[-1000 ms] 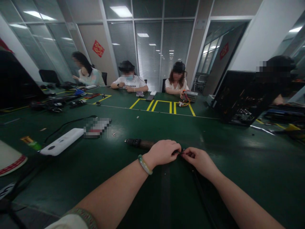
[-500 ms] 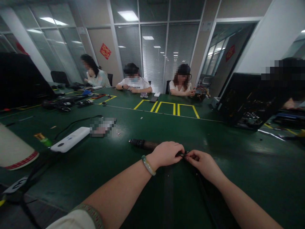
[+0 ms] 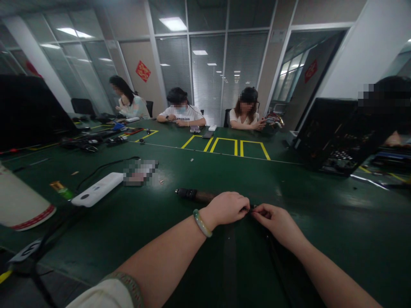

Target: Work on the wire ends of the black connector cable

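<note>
The left forearm is slanting up from the bottom of the frame, and the left hand [image 3: 228, 207] is curling palm-down over the dark tool [image 3: 203, 196] lying at centre, its grip hidden. From the lower right, the right hand [image 3: 276, 219] is pinching thumb against fingers on a small dark piece [image 3: 252, 209] near the left fingertips.

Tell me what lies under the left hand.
A dark, rod-like object runs in under the left hand: its narrow tip and part of its brown body show; the rest is covered.
</note>
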The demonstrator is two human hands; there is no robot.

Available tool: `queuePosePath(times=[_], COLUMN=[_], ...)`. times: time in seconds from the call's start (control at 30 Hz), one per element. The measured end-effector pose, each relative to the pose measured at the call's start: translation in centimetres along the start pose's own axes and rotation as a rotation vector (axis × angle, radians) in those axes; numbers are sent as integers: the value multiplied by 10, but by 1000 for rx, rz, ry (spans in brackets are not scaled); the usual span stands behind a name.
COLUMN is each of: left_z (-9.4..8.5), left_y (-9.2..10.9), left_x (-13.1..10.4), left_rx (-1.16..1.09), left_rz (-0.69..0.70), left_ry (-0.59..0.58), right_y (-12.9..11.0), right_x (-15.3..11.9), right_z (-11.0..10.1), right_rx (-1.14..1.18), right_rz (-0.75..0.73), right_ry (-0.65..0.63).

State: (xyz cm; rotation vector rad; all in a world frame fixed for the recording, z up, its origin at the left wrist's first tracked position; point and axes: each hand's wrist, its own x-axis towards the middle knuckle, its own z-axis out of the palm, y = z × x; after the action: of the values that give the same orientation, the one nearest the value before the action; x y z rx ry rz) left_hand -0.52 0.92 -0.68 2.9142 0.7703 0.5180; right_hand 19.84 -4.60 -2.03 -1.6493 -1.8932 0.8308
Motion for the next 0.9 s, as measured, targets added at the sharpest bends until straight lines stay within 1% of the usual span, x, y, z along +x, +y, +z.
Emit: queuePosePath(times=[0.13, 0.3, 0.47, 0.67, 0.9], left_z=[0, 0, -1, -3, -2], left_y=[0, -1, -1, 4, 3], left_x=[-1, -1, -1, -3, -4], left_rx=[-10, -26, -30, 12, 2], left_rz=[2, 0, 3, -56, -12], left_ry=[1, 3, 4, 8, -8], right_y=[1, -5, -6, -2, -2], right_x=[-1, -4, -4, -2, -2], right_z=[0, -2, -2, 1, 0], right_rx=[12, 21, 17, -1, -12], right_rz=[-2, 27, 11, -14, -11], right_ry=[-4, -27, -10, 8, 2])
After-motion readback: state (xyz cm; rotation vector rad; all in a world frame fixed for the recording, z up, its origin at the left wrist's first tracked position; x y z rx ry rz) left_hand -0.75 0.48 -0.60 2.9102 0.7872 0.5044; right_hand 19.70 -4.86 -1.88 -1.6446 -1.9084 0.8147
